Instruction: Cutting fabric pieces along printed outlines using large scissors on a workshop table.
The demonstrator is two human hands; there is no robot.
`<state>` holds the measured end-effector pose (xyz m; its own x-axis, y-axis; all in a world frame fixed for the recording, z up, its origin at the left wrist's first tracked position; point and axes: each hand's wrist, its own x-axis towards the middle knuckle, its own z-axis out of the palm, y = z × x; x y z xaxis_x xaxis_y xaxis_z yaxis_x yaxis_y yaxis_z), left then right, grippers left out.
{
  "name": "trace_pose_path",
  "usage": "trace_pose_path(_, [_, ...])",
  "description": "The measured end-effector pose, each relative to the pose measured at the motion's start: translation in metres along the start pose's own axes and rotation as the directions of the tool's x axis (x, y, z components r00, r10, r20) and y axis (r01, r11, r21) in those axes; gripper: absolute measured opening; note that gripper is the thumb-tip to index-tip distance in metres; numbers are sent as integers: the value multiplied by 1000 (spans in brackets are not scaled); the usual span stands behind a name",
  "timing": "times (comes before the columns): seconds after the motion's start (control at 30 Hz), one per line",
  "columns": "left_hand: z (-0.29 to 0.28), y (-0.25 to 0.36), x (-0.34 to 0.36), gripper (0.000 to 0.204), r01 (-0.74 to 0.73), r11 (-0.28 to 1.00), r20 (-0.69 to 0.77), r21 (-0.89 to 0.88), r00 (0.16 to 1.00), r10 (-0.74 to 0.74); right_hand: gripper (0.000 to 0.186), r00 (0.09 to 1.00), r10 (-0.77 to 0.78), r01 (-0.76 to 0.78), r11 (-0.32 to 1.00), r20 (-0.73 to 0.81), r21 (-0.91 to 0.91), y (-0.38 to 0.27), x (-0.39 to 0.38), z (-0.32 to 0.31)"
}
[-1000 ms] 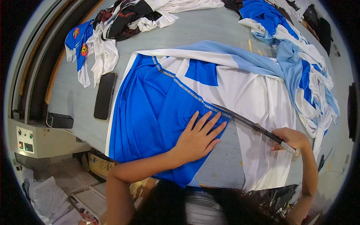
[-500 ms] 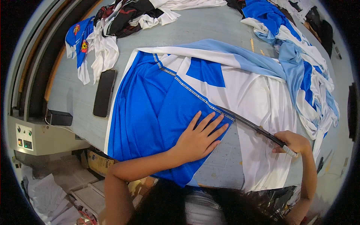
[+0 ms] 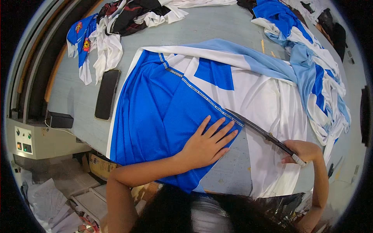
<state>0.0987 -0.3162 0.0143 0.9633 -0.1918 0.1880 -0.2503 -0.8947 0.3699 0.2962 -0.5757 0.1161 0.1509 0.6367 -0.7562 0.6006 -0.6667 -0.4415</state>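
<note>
My left hand [image 3: 204, 145] lies flat with fingers spread on a blue piece of fabric [image 3: 155, 112], close to its right corner. Along that piece's upper right edge runs a printed white strip [image 3: 202, 95]. Long dark scissors [image 3: 268, 136] with a pale wrapped handle are in my right hand [image 3: 305, 150], its fingers closed round the handle. Their blades point up and left, and the tip lies at the strip's edge; whether the blades touch the cloth I cannot tell. White fabric [image 3: 272, 105] with a blue patch [image 3: 215, 73] spreads beyond and under the scissors.
Light blue cloth [image 3: 233, 50] joins a heap of blue and white fabric [image 3: 316, 85] at the right. A black phone [image 3: 107, 94] and a small black box [image 3: 60, 120] lie at the left, near a machine's control panel [image 3: 24, 140]. More garments [image 3: 134, 17] are piled at the far left.
My right hand and the scissors have shifted slightly left and down. My left hand stays pressed on the blue fabric. The whole view has moved a little.
</note>
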Motion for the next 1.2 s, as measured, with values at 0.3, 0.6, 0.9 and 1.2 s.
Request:
trace_pose_path(0.3, [1,2,-3,50,-11,1000,-7,0,1000,11,53,998,7,-3,997,59,-77,-20,15,-4])
trace_pose_path(0.6, [4,2,-5,51,-42,999,-6,4,999,42,42,994,77,-75,997,79,-32,-23,12,9])
trace_pose_path(0.9, [7,2,-9,50,-108,994,-14,10,994,108,51,1000,1,1,994,18,-113,-42,25,13])
trace_pose_path(1.2, [11,1,-13,52,-124,992,-33,5,992,124,50,997,78,-79,996,19,39,-65,30,11])
